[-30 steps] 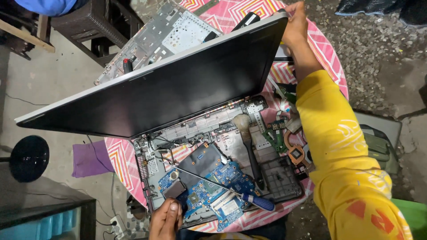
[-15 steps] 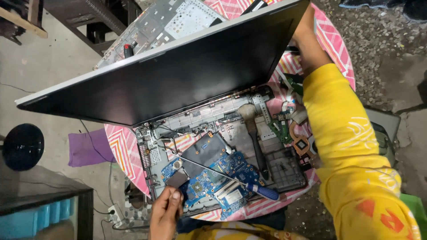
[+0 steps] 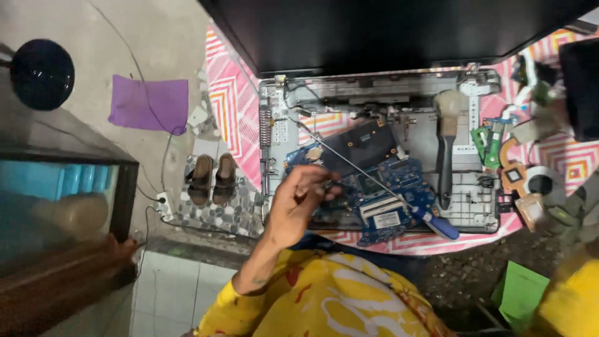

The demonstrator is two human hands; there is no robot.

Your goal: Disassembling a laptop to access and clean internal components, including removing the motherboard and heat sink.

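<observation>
Blue motherboard (image 3: 380, 193) lies exposed in the stripped grey laptop base (image 3: 480, 200), not yet lifted out; left hand (image 3: 299, 203) pinches narrowly at its edge, right hand unseen.

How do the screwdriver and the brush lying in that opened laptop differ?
The screwdriver is a thin metal shaft with a blue handle; the brush has a thick black handle and pale bristles. The screwdriver lies slantwise across the blue circuit board; the brush lies nearly straight on the grey chassis, to its right. Neither is held.
</observation>
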